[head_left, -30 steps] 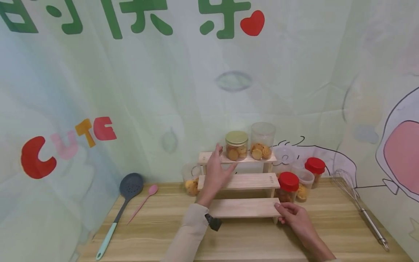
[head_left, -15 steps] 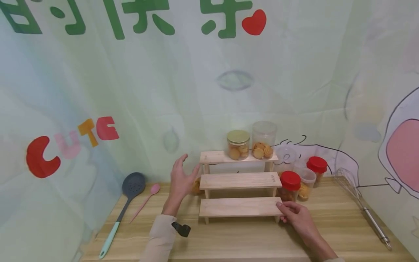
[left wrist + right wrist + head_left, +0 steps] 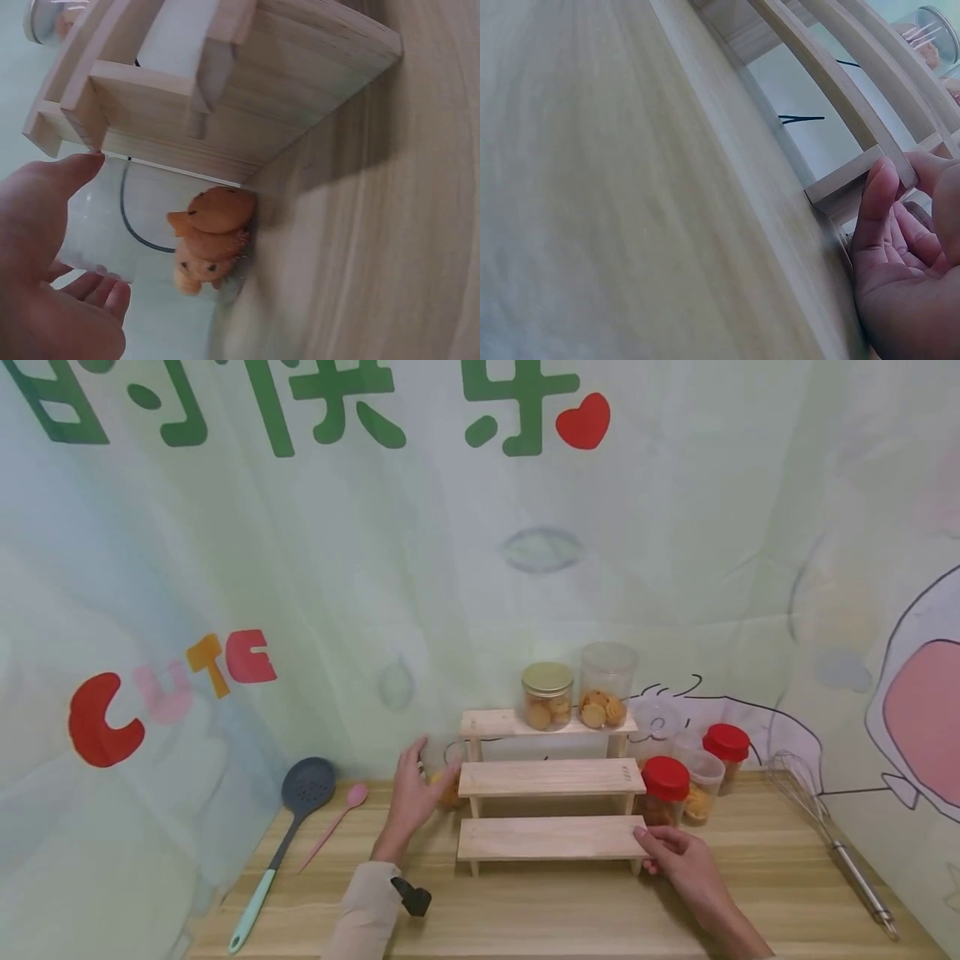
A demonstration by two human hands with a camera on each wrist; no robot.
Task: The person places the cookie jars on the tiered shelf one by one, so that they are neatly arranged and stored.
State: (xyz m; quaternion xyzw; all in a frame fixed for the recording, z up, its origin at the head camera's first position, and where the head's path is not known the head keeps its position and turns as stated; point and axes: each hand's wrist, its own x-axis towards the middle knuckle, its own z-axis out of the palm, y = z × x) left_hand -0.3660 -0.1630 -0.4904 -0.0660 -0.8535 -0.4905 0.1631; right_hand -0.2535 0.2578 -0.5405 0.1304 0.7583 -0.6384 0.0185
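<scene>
A three-step wooden stand point(image 3: 551, 837) stands on the table. My right hand point(image 3: 686, 864) pinches the right end of its lowest step, thumb on top and fingers beneath. To the stand's left is a clear jar point(image 3: 150, 202) with bear-shaped cookies at its bottom. Around the upper part of that jar, my left hand point(image 3: 411, 797) has its thumb on one side and its curved fingers on the other. The left thumb tip overlaps the stand's edge in the left wrist view. On the top step sit a gold-lidded cookie jar point(image 3: 547, 697) and a taller clear jar point(image 3: 607, 677) with cookies.
Right of the stand are two red-lidded jars, one in front point(image 3: 664, 781) and one behind point(image 3: 726, 743), with a clear jar point(image 3: 701, 781) between them. A whisk point(image 3: 847, 860) lies far right. A slotted skimmer point(image 3: 307, 785) and a pink spoon point(image 3: 356, 795) lie left.
My left hand has moved left and down from beside the gold-lidded jar on the top step to the clear jar beside the stand. My right hand stays on the lowest step.
</scene>
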